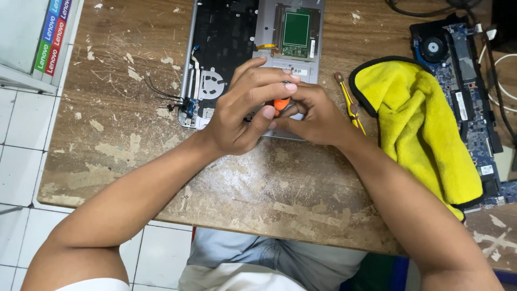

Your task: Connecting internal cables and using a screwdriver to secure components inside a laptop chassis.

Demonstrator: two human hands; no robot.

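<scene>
- Gripping an orange-handled screwdriver (280, 103), left hand (245, 110) and right hand (312, 116) both clasp it over the opened laptop base (226, 37).
- Step, likely: working a screw; next calls for steady downward pressure.

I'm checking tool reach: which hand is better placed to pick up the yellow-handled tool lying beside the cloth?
Probably the right hand: the yellow-handled tool lies just beside it, while the left hand sits on the far side, over the opened laptop.
</scene>
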